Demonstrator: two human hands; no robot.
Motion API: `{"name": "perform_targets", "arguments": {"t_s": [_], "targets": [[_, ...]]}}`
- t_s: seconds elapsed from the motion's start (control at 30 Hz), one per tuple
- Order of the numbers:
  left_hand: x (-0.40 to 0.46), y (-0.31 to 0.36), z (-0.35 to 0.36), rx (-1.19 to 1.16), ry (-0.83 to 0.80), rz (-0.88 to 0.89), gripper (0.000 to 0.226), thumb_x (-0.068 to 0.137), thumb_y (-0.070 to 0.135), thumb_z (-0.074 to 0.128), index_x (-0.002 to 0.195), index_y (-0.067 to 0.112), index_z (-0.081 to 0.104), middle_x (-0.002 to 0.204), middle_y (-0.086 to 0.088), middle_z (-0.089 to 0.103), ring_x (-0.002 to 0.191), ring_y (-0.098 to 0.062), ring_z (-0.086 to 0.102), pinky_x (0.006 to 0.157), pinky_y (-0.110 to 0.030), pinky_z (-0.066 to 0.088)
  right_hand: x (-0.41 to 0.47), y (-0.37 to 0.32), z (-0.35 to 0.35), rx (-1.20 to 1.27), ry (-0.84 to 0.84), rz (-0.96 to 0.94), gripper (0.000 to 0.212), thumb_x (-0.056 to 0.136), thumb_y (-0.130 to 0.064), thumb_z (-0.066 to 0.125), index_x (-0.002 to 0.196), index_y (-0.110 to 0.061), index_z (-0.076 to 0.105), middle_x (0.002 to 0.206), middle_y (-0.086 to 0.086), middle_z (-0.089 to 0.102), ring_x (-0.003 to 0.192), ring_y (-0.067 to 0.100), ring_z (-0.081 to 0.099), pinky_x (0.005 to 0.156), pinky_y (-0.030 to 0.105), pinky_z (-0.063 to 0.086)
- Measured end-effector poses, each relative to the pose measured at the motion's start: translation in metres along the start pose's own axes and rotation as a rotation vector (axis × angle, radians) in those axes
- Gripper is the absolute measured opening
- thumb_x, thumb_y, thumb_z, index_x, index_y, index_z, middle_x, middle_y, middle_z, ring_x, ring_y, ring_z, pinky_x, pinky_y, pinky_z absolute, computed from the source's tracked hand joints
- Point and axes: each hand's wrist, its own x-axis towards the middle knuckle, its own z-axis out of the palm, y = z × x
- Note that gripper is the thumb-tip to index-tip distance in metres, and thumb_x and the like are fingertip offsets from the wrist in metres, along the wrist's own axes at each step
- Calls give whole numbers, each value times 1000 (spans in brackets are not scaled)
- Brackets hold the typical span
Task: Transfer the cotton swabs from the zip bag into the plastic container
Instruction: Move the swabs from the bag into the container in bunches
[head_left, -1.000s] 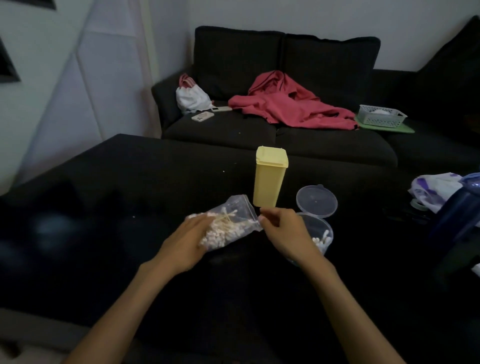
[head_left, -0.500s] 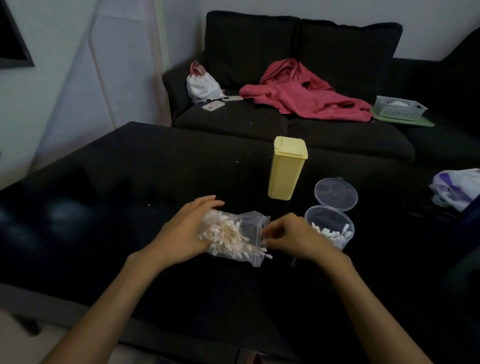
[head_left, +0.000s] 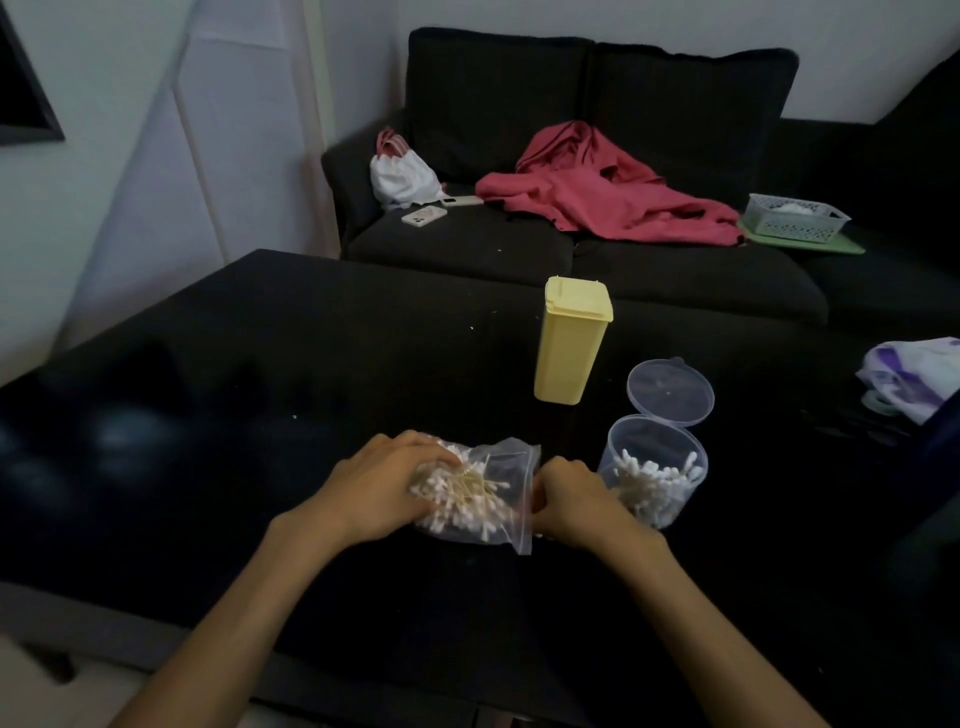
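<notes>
Right hand (head_left: 571, 499) fingers hidden behind the zip bag (head_left: 483, 493) mouth, grip unclear, purple-white bag (head_left: 914, 374) right of the container (head_left: 652, 470) cut by the edge, basket (head_left: 795, 218) contents indistinct

The zip bag (head_left: 493, 493) is thin clear plastic film, crinkled and faintly glossy; the cotton swabs (head_left: 462, 493) inside have fluffy white tips on pale, wood-like sticks. Just right of it, the plastic container (head_left: 652, 467) is smooth and transparent. Behind the bag, the yellow box (head_left: 571, 343) is opaque matt plastic. The table (head_left: 260, 374) under them is black, smooth and slightly reflective.
</notes>
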Motion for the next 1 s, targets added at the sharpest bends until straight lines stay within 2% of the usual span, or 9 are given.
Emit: {"name": "perform_targets", "arguments": {"t_s": [0.1,0.27,0.4,0.47,0.53,0.6,0.67,0.8,1.0], "targets": [[0,0,-1,0,3,-8,49,86,28,63,128,49,46,140,20,36,125,-12,37,93,-36,41,2,-3,5,-25,12,-17,23,79,-25,66,75,-15,46,97,10,57,93,29,57,69,30,39],[0,-2,-1,-32,11,-19,55,83,30,67,127,51,43,137,21,39,125,-11,37,91,-35,41,2,2,-13,125,2,30,31,79,-9,62,49,-7,53,52,-2,49,48,7,44,49,19,36],[0,2,-3,-49,-6,-37,73,78,35,73,137,46,32,133,19,42,121,-11,40,92,-37,43,5,4,-13,286,26,57,18,79,-5,63,62,-1,69,62,8,68,63,18,66,63,27,56],[-1,6,-2,-13,-14,-37,78,76,40,73,140,45,28,133,17,42,122,-12,40,90,-36,43,4,-2,-7,246,28,55,38,82,-4,59,45,-12,54,44,-8,55,51,9,54,49,12,43],[0,8,-2,20,-14,-46,79,75,44,73,141,43,28,132,16,41,122,-13,40,89,-35,42,3,-8,-6,235,7,44,46,84,-3,55,42,-16,41,36,-10,43,46,3,38,41,11,30],[0,7,-2,22,-14,-57,78,74,47,74,139,42,31,131,17,42,121,-12,41,89,-34,42,4,-7,-12,275,-83,36,37,85,-5,57,51,-16,52,50,-9,47,51,3,42,46,10,33],[1,6,-3,5,-23,-66,77,72,48,75,137,42,34,130,18,42,120,-10,42,90,-33,42,1,-3,-24,413,-234,48,19,87,1,55,77,-9,67,67,-2,56,61,6,53,54,11,44],[3,6,-3,-48,-34,-84,87,70,42,79,142,39,30,122,20,43,116,-8,46,92,-34,45,-4,0,-35,780,-388,170,27,93,5,43,117,5,56,98,15,60,79,16,62,64,21,57],[6,9,-2,22,-83,-80,83,72,35,77,142,40,33,113,17,37,108,-9,50,79,-28,40,-2,-13,-15,821,-208,201,28,100,-29,43,78,-17,56,69,-1,53,53,6,53,50,19,48]]}}
